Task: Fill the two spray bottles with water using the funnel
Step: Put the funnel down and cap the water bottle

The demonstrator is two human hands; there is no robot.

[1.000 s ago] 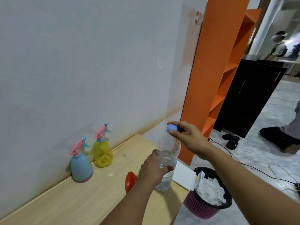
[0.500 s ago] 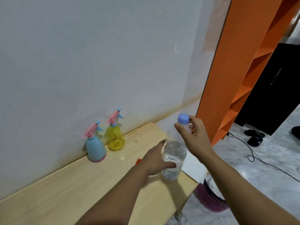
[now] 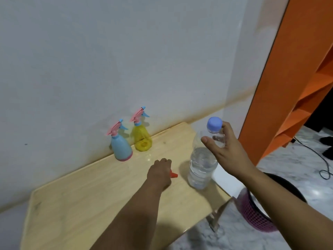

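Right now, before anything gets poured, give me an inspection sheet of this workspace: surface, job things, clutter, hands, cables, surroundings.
Surface: light wooden table set against a white wall.
Job's things: blue spray bottle and yellow spray bottle upright by the wall, side by side, spray heads on. Clear water bottle upright near the table's right edge, partly full, blue cap on. Red funnel mostly hidden under the left hand.
Clutter: nothing seen on the table.
Hands: left hand on the funnel, grip hidden; right hand holds the water bottle's neck.
Cables: black cable on the floor, right.
Surroundings: orange shelf; pink bin below the table's edge.
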